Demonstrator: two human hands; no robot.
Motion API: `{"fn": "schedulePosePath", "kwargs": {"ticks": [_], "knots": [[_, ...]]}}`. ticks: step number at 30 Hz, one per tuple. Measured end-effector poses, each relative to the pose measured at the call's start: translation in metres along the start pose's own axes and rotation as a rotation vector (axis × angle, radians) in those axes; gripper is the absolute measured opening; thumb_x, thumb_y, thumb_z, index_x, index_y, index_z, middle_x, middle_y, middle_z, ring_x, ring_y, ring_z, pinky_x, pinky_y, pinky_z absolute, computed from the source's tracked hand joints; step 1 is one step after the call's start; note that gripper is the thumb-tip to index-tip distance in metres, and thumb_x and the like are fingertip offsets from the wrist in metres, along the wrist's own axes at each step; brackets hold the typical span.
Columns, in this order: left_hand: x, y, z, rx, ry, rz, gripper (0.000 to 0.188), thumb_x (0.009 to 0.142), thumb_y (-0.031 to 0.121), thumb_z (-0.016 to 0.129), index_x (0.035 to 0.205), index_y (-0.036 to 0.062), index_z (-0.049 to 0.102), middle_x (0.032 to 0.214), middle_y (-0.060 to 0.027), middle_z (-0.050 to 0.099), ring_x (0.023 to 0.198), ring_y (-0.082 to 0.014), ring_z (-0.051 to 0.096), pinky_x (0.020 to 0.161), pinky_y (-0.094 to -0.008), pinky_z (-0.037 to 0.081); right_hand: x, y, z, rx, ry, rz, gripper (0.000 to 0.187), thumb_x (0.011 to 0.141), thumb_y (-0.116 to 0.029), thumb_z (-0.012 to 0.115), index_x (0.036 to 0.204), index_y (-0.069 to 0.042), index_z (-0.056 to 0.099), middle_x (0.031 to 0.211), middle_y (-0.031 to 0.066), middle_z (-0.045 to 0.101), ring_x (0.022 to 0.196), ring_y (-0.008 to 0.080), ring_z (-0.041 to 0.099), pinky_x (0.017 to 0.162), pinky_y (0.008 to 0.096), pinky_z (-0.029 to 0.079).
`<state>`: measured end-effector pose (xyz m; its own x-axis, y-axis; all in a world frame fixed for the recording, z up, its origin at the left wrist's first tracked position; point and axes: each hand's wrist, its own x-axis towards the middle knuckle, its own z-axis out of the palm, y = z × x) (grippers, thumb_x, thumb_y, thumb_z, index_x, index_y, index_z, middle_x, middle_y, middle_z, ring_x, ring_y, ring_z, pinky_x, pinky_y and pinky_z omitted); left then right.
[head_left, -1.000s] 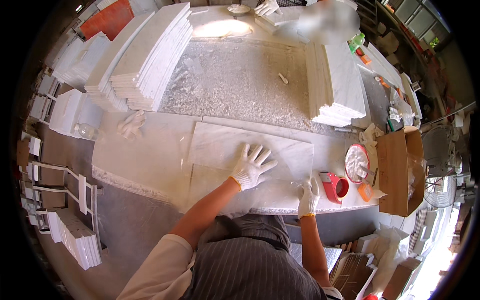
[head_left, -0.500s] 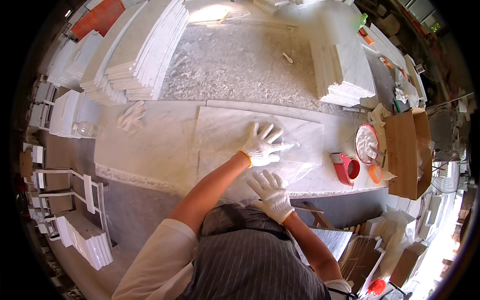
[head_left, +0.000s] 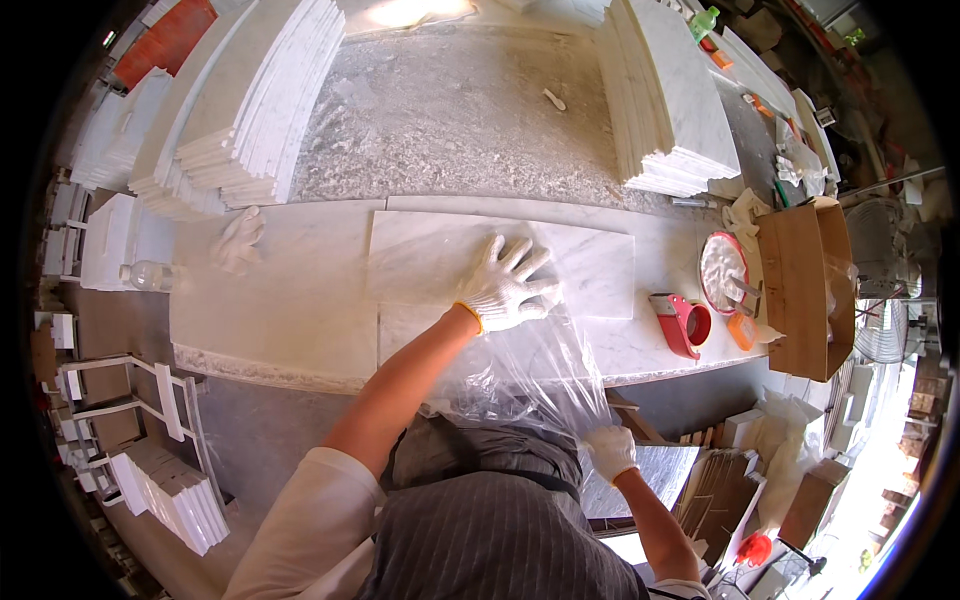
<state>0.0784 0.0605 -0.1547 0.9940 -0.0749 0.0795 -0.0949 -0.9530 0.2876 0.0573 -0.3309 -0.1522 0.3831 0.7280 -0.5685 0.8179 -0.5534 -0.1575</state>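
Observation:
A pale grey-veined marble tile lies flat on the stone-topped workbench. My left hand, in a white knitted glove, presses on the tile with its fingers spread. Clear plastic film stretches from under that hand over the bench's near edge toward my body, creased into taut folds. Its lower right end is gripped in my right hand, also gloved and closed, below the edge. The fingertips of the right hand are partly hidden.
Right of the tile stand a red tape dispenser, a tub of white paste and a cardboard box. Tall marble stacks rise at the back left and back right. A loose glove lies at left.
My right hand has moved from beside the tile down and right, closing on the plastic film and drawing it taut over the near edge. My left hand stays on the tile.

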Motion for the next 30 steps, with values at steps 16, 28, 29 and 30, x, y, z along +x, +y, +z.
{"fn": "schedulePosePath", "kwargs": {"ticks": [16, 28, 29, 30], "knots": [[0.007, 0.007, -0.003, 0.014, 0.025, -0.003, 0.046, 0.091, 0.055, 0.052, 0.121, 0.0233, 0.067, 0.151, -0.0087, 0.042, 0.14, -0.034, 0.035, 0.115, -0.0579, 0.015, 0.06, -0.046, 0.012, 1.113, 0.657, 0.573, 0.124, 0.067, -0.024, 0.086, 0.154, -0.003, 0.0, 0.143, 0.0284, 0.039, 0.126, 0.0406, 0.047, 0.102, 0.0423, 0.043], [0.058, 0.04, 0.006, 0.0, 0.027, 0.196, 0.032, 0.087, 0.037, 0.059, 0.11, 0.0165, 0.068, 0.127, -0.0058, 0.057, 0.129, -0.0267, 0.044, 0.107, -0.0552, 0.029, 0.055, -0.041, 0.007, 1.286, 0.861, 0.627, 0.069, 0.086, -0.006, 0.064, 0.148, -0.005, 0.034, 0.073, 0.0033, 0.058, 0.067, 0.0118, 0.054, 0.069, 0.0278, 0.049], [0.059, 0.042, 0.007, -0.008, 0.0, 0.185, 0.033, 0.088, 0.038, 0.059, 0.113, 0.0179, 0.067, 0.127, -0.0055, 0.057, 0.129, -0.0266, 0.044, 0.107, -0.0557, 0.029, 0.05, -0.037, 0.005, 1.31, 0.901, 0.648, 0.052, 0.087, -0.005, 0.061, 0.137, -0.003, 0.05, 0.074, 0.0032, 0.058, 0.066, 0.0106, 0.052, 0.067, 0.0281, 0.047], [0.059, 0.044, 0.008, 0.013, 0.014, 0.183, 0.036, 0.089, 0.04, 0.058, 0.118, 0.0192, 0.065, 0.131, -0.0054, 0.055, 0.13, -0.0268, 0.043, 0.108, -0.0562, 0.028, 0.044, -0.028, 0.011, 1.278, 0.876, 0.648, 0.048, 0.087, -0.005, 0.061, 0.134, -0.003, 0.053, 0.075, 0.0034, 0.059, 0.068, 0.011, 0.053, 0.068, 0.0283, 0.048]]}}
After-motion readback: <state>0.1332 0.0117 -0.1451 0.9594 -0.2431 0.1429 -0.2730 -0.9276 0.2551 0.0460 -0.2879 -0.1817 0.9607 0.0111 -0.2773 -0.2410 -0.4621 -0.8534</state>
